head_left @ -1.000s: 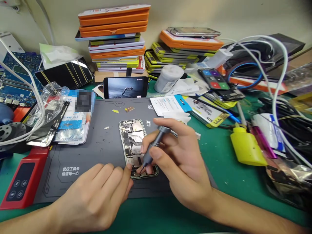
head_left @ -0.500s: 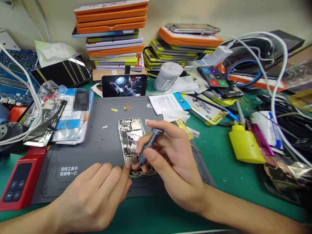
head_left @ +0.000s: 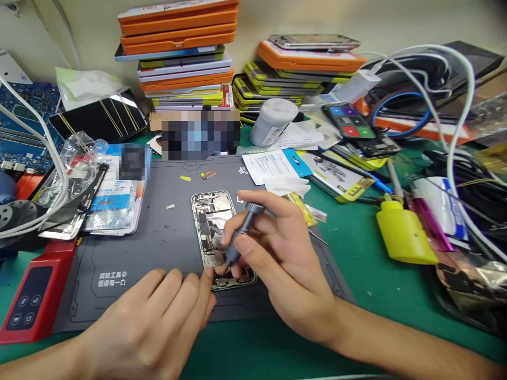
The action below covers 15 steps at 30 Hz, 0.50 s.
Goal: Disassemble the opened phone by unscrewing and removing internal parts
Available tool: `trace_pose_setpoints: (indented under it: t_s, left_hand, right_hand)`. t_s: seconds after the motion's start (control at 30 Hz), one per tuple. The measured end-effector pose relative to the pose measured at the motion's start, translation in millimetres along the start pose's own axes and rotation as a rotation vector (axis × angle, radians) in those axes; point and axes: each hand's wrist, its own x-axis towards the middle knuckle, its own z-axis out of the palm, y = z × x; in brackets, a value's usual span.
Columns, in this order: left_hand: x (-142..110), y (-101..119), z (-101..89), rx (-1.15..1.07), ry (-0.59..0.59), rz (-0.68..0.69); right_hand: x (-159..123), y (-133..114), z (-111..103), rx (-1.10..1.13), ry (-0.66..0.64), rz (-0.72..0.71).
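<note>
An opened smartphone (head_left: 209,224) lies on the dark grey mat, its inner parts and metal plates bare. My right hand (head_left: 285,253) is closed around a dark grey screwdriver (head_left: 244,232), forefinger curled over its cap. The driver leans, with its thin tip down at the phone's lower end. At the phone's lower left edge, my left hand (head_left: 162,311) has its fingers bent together and the forefinger's tip against the frame. Its thumb is mostly hidden. A small metal piece (head_left: 170,206) and a copper-coloured flex piece (head_left: 208,174) lie beyond the phone.
On the left are a red device (head_left: 34,295) and a loose phone screen (head_left: 79,206). Stacks of orange boxes (head_left: 178,34) stand at the back. A yellow bottle (head_left: 406,232) and white cables (head_left: 461,121) are at the right. The grey mat (head_left: 154,243) lies on a green surface.
My hands and the screwdriver hold almost the same place, with the driver's tip still at the phone's lower end. The view has shifted slightly.
</note>
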Motion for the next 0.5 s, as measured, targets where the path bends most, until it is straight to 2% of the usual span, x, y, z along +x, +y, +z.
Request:
trace_pose_setpoints:
  t_s: [0.5]
  left_hand:
    - [-2.2,-3.0,0.5,-0.024,0.004,0.018]
  right_hand:
    - [0.6,1.5,-2.0,-0.023,0.002,0.017]
